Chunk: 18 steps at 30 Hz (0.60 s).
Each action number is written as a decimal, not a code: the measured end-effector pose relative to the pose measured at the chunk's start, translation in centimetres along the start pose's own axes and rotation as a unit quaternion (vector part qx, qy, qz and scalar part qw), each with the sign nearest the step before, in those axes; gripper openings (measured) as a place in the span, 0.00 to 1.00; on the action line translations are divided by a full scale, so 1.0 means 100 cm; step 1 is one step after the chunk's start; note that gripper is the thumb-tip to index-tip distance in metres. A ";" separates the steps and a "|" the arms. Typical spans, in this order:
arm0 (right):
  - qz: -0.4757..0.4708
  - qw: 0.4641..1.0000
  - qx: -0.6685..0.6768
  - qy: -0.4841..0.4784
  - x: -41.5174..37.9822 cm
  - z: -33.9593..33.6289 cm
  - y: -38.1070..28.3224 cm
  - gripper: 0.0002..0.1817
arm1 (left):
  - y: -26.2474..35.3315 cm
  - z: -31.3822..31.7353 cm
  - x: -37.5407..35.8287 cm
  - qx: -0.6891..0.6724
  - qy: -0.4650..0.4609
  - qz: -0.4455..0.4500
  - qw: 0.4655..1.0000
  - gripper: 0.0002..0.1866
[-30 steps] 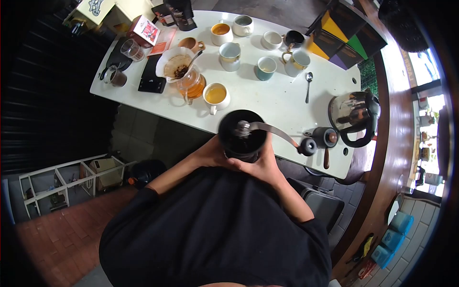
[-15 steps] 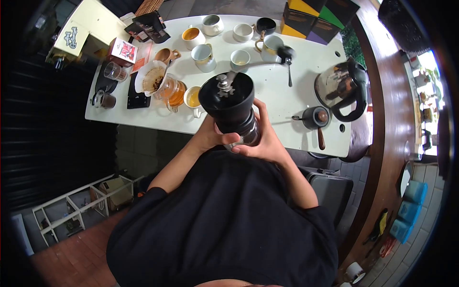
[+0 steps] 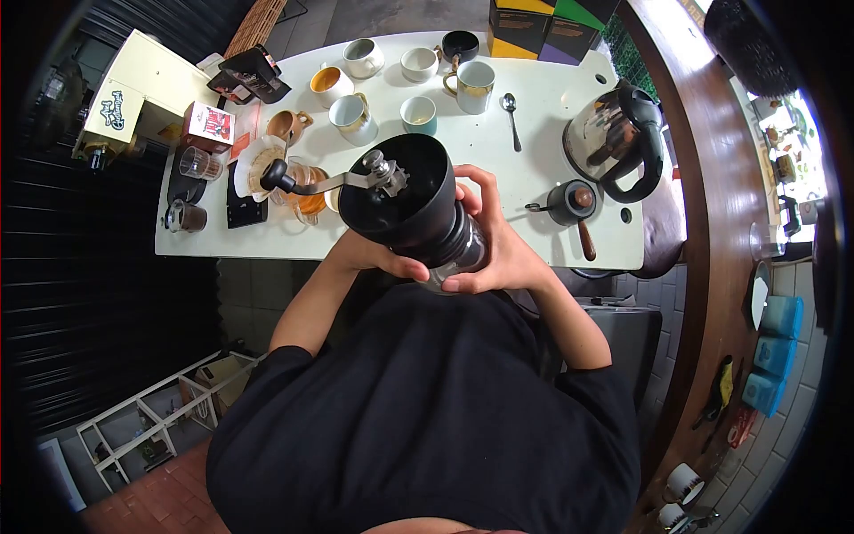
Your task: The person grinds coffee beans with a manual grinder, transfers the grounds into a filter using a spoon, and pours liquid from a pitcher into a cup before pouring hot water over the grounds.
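Observation:
A black hand coffee grinder point(image 3: 427, 227) with a wide open hopper is held in front of my chest, tilted slightly. My left hand point(image 3: 378, 254) wraps its lower left side, most of its fingers hidden behind. On the other side my right hand point(image 3: 498, 249) grips the body and the clear jar point(image 3: 458, 267) at the base. The grinder's metal crank point(image 3: 325, 184), with a black knob, points left across the table. Behind the knob, partly covered, stand a white dripper point(image 3: 253, 169) with a filter and a glass server point(image 3: 307, 200) of amber liquid.
On the white table point(image 3: 498, 169) are several cups, a spoon point(image 3: 511, 120), a kettle point(image 3: 614, 142) and a small dark pot point(image 3: 569, 203) with a wooden handle. A red-and-white box point(image 3: 209, 126) and a cream machine point(image 3: 133, 89) stand left. A wooden counter point(image 3: 703, 222) runs along the right.
The crank has swung from pointing right, over the table, to pointing left. The grinder sits slightly lower and leans more to the left in view. Both hands keep hold, and the view has shifted.

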State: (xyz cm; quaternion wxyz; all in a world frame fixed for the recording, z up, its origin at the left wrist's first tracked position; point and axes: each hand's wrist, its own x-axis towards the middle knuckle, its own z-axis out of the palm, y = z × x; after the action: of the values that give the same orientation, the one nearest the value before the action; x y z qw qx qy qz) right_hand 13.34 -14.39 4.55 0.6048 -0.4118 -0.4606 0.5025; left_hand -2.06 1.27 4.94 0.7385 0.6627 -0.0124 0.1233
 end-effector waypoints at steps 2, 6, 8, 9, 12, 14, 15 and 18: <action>-0.025 1.000 -0.017 -0.008 0.001 0.002 0.000 0.66 | 0.006 0.006 0.005 0.004 -0.003 0.013 1.000 0.47; -0.080 0.987 -0.132 -0.037 -0.006 0.011 -0.017 0.66 | 0.010 0.013 0.002 -0.046 0.000 0.025 0.999 0.45; -0.052 0.994 -0.099 -0.015 -0.010 0.021 -0.015 0.66 | 0.015 0.017 -0.002 -0.061 0.014 0.002 0.998 0.44; -0.028 0.997 -0.069 0.006 -0.011 0.025 -0.014 0.66 | 0.016 0.019 -0.003 -0.072 0.027 -0.017 0.997 0.44; -0.001 0.999 -0.038 0.028 -0.014 0.028 -0.002 0.66 | 0.008 0.023 -0.008 -0.081 0.059 -0.033 0.994 0.43; 0.007 0.998 -0.039 0.039 -0.018 0.032 0.003 0.66 | 0.001 0.025 -0.013 -0.097 0.067 -0.058 0.991 0.42; 0.014 0.998 -0.040 0.049 -0.021 0.033 0.005 0.65 | -0.001 0.027 -0.016 -0.098 0.067 -0.059 0.991 0.42; 0.049 0.997 -0.064 0.006 -0.024 0.027 0.007 0.68 | -0.006 0.033 -0.017 -0.133 0.082 -0.051 0.986 0.42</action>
State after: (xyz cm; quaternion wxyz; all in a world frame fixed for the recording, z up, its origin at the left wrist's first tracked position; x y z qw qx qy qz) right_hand 10.37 -16.53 4.17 0.5546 -0.4749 -0.4677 0.4982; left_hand -3.14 -2.31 4.41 0.8242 0.5457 0.0651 0.1368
